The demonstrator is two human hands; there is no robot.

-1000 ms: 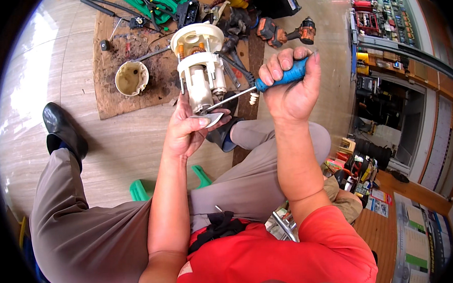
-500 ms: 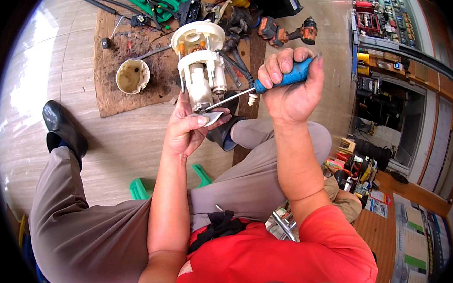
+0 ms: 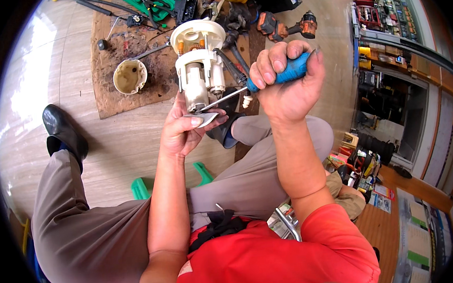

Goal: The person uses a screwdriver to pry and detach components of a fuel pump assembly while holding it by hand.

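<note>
My left hand (image 3: 185, 128) grips the lower end of a white fuel pump module (image 3: 198, 74), which stands upright with its round flange at the top. Under my left thumb lies a flat, pale grey strainer-like piece (image 3: 207, 119) at the module's base. Closed around the blue handle of a screwdriver (image 3: 289, 71) is my right hand (image 3: 290, 87). The screwdriver's metal shaft slants down to the left, its tip at the module's bottom beside the pale piece. Exactly what the tip touches is hidden. A black cable with a white spiral end (image 3: 246, 100) hangs beside the module.
A stained wooden board (image 3: 114, 104) on the floor holds a cream plastic cup (image 3: 130, 77), dark parts and a green tool case (image 3: 145, 3). An orange and black cordless drill (image 3: 302, 26) lies at the far right. A green stool (image 3: 140, 189) shows below my legs.
My right hand and the screwdriver have shifted slightly left, with the handle tilted a little differently. The module remains in my left hand, nearly unmoved.
</note>
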